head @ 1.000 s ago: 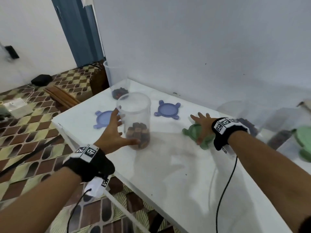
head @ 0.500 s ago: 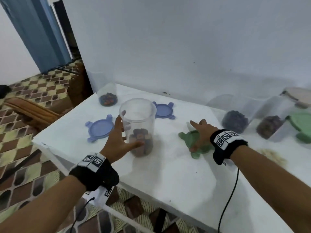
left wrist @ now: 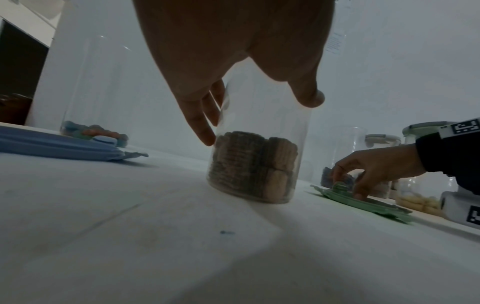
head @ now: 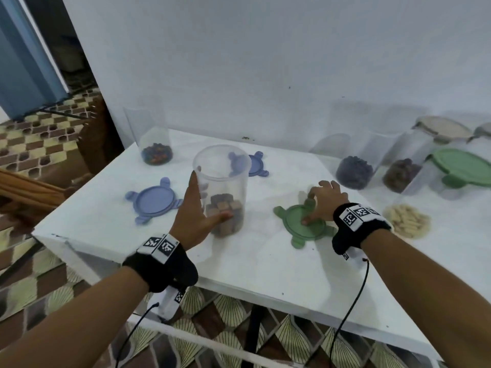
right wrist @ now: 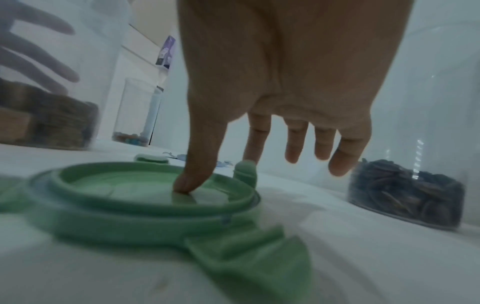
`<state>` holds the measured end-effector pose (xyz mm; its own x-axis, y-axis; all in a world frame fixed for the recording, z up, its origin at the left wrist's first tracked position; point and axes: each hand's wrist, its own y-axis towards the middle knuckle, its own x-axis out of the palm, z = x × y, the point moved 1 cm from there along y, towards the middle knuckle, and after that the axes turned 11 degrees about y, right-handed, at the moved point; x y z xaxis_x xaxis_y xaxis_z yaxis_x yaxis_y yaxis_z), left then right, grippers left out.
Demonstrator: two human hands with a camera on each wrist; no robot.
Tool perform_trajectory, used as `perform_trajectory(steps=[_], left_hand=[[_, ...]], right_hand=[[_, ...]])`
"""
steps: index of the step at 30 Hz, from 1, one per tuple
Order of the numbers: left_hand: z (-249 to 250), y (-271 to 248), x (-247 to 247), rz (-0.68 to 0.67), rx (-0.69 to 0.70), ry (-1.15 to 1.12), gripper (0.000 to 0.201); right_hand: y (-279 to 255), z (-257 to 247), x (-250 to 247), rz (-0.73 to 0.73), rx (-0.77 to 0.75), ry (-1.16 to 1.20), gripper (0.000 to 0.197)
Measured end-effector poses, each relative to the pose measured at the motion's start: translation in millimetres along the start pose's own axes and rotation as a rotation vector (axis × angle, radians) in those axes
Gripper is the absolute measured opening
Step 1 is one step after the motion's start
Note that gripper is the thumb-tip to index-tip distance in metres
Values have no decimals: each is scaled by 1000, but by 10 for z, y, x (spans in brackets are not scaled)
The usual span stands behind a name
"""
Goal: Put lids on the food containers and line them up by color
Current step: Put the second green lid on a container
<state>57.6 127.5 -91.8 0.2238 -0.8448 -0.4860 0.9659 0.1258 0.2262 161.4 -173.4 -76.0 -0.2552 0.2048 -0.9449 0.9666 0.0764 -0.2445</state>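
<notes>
white desk (head: 265, 261) | middle: open jar of brown blocks (head: 223, 168) | left: blue lid (head: 155, 200) | upper middle: second blue lid (head: 256, 164) | right of middle: green lid (head: 292, 221) | upper left: candy jar (head: 155, 152) | right: jar of dark seeds (head: 354, 171)

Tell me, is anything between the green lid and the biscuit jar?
Nothing visible. Only bare table lies between lid and jar. The right hand pinches the lid, the left hand holds the jar, whose top is open.
</notes>
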Motion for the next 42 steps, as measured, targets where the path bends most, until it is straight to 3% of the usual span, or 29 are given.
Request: perform_trajectory(steps=[4,6,9,14,17,20,24,31,36,41,42], left_hand=[[12,5,-1,-11,-5,11,122],[56,-2,-10,-16,8,-27,113],[100,-27,-11,-17,48,-80,99],[34,22,9,-11,44,-45,114],[12,36,13,-15,46,-47,119],[19,34,2,-8,61,-54,111],[42,34,-1,-11,69,-63,104],[3,43,15,-31,58,-40,112],[-9,44,23,-38,18,-21,126],[18,30,11,-51,9,-14,131],[16,31,10,-53,6,-11,132]], right_hand=[[-83,55,30,150,-41,200,40],[-124,55,-10,215,-78,372,23],[-195,-43,-203,289,-134,511,32],[-412,-597,-621,625,-292,693,16],[-594,-1101,-756,758,-484,826,18],[-791,-1526,-748,666,-699,918,27],[-939,-1745,-585,401,-816,828,32],[-1042,-1659,-511,283,-850,655,45],[-1107,-1691,-524,294,-860,558,46],[-1061,-1724,-768,123,-802,628,19],[-1033,-1741,-846,108,-788,663,21]])
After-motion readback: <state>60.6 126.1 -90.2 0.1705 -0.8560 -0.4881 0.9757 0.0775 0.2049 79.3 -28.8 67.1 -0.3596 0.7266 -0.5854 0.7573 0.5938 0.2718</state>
